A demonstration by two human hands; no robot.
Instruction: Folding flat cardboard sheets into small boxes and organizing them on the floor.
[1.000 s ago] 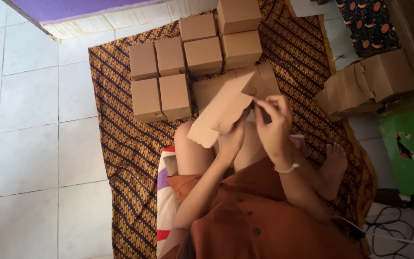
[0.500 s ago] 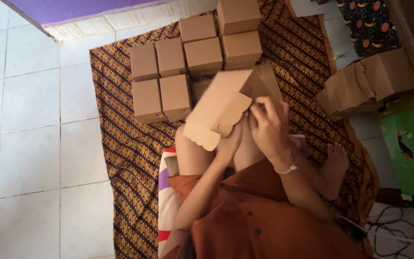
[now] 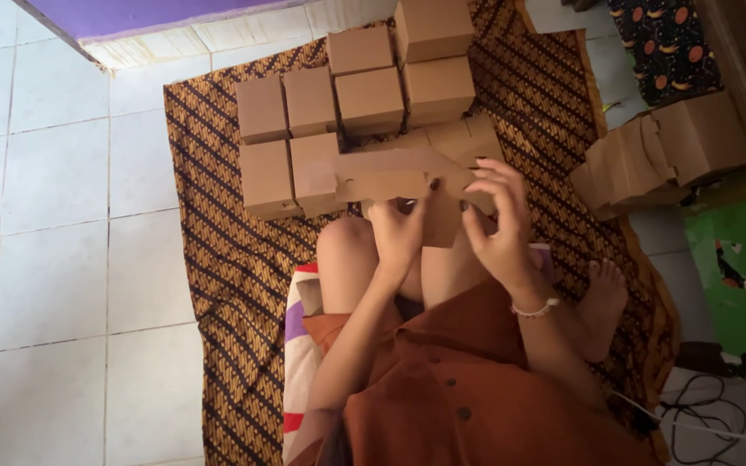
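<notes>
Left hand (image 3: 397, 237), right hand (image 3: 498, 226): fingers clamped on a half-folded cardboard blank (image 3: 399, 177), frame centre, over the knees | done: nine or so closed boxes (image 3: 356, 95) just beyond, count uncertain | left: flat blanks (image 3: 662, 155) upper right | room: batik mat (image 3: 218, 259) edge left, bare tile floor (image 3: 45, 259) past it.

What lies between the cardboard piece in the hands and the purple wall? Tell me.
In the head view, folded brown boxes stand in rows on the patterned cloth between the cardboard piece and the purple wall.
</notes>
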